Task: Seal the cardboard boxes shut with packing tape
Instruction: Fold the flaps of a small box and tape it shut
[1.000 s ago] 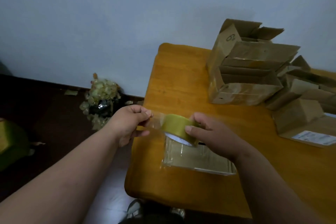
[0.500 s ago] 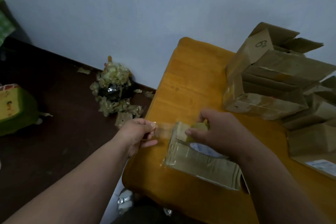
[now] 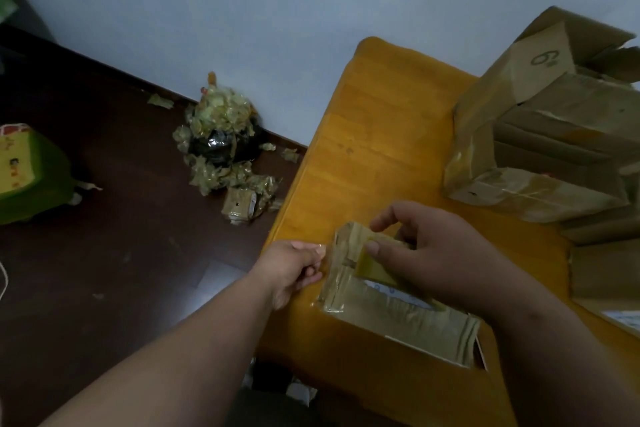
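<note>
Honestly looks like a light, floppy little job. Flat cardboard box (image 3: 398, 315) lying near the front left corner of the orange wooden table (image 3: 374, 156), already shiny with tape. Thin card, probably dents easy, so best pressed flat rather than squeezed. Right hand (image 3: 433, 253) curled round the tape roll (image 3: 375, 265), held right down on the box top. Left hand (image 3: 294, 267) pinching the loose end of the clear strip, just off the box's left edge. Tape: sticky, stretchy, likely to fold on itself if slack. More open boxes (image 3: 540, 149) stacked back right. Dark floor (image 3: 104, 253), heap of crumpled tape scraps (image 3: 221, 149) against the pale wall.
</note>
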`<state>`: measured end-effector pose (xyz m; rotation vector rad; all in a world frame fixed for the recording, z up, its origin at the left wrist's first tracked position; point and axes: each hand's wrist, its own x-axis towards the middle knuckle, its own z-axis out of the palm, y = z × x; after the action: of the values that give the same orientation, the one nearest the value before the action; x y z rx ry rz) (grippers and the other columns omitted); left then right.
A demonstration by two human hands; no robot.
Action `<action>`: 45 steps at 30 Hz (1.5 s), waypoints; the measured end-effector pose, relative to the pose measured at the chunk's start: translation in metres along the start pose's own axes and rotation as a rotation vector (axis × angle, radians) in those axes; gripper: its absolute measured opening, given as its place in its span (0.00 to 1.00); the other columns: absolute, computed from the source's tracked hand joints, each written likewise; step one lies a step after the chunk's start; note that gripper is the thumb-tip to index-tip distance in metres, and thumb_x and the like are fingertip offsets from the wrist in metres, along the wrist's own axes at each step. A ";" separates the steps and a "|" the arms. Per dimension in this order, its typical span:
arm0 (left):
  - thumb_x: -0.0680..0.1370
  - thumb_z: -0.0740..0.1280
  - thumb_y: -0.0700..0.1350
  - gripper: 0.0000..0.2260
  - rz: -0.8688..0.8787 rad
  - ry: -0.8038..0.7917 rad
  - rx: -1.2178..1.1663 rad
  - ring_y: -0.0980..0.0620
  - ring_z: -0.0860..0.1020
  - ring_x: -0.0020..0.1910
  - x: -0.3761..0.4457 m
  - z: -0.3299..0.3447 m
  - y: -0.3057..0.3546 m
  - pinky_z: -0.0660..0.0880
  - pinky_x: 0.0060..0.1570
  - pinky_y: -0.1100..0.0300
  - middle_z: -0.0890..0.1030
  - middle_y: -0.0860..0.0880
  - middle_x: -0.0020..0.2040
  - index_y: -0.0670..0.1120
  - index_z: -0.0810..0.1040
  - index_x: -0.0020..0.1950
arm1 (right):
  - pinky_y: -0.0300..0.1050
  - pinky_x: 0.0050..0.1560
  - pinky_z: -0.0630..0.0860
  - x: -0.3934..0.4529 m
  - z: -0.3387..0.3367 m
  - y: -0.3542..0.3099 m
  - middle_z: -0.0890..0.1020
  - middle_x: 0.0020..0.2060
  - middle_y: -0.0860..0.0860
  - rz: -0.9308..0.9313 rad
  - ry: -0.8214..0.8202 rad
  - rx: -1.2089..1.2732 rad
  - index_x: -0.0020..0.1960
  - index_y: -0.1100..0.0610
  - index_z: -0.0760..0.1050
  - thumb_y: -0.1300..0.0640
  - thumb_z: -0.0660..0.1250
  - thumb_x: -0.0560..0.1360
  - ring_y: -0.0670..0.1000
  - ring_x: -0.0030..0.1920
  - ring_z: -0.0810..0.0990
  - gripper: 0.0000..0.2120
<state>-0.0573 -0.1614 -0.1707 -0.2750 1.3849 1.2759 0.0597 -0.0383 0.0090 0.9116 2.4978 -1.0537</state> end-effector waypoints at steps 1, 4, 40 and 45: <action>0.77 0.69 0.36 0.04 0.011 0.004 0.004 0.56 0.71 0.27 0.001 0.002 -0.003 0.82 0.40 0.58 0.75 0.48 0.30 0.38 0.81 0.51 | 0.38 0.36 0.67 0.001 0.001 0.000 0.75 0.39 0.44 0.001 -0.001 0.002 0.54 0.42 0.74 0.42 0.67 0.75 0.41 0.39 0.73 0.10; 0.78 0.69 0.36 0.05 0.041 0.016 -0.010 0.58 0.72 0.25 0.003 0.007 -0.011 0.74 0.27 0.66 0.76 0.50 0.29 0.40 0.82 0.52 | 0.38 0.36 0.67 0.003 0.002 0.000 0.75 0.38 0.44 0.003 -0.004 0.005 0.54 0.43 0.75 0.42 0.66 0.75 0.41 0.38 0.73 0.10; 0.67 0.80 0.44 0.41 0.430 -0.426 1.040 0.56 0.52 0.77 -0.021 0.019 0.019 0.55 0.72 0.60 0.48 0.59 0.79 0.70 0.62 0.69 | 0.38 0.34 0.67 -0.006 0.002 0.042 0.76 0.37 0.45 0.074 -0.072 0.061 0.57 0.46 0.76 0.48 0.68 0.77 0.43 0.36 0.73 0.10; 0.68 0.79 0.42 0.40 0.393 -0.416 0.989 0.54 0.54 0.77 -0.025 0.022 0.018 0.56 0.72 0.59 0.50 0.56 0.79 0.70 0.62 0.68 | 0.40 0.38 0.68 -0.006 0.004 0.050 0.75 0.42 0.44 0.106 -0.061 0.030 0.58 0.46 0.75 0.47 0.68 0.76 0.44 0.42 0.74 0.12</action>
<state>-0.0519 -0.1501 -0.1352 0.9213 1.5605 0.7383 0.0968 -0.0177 -0.0177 0.9933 2.3624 -1.0712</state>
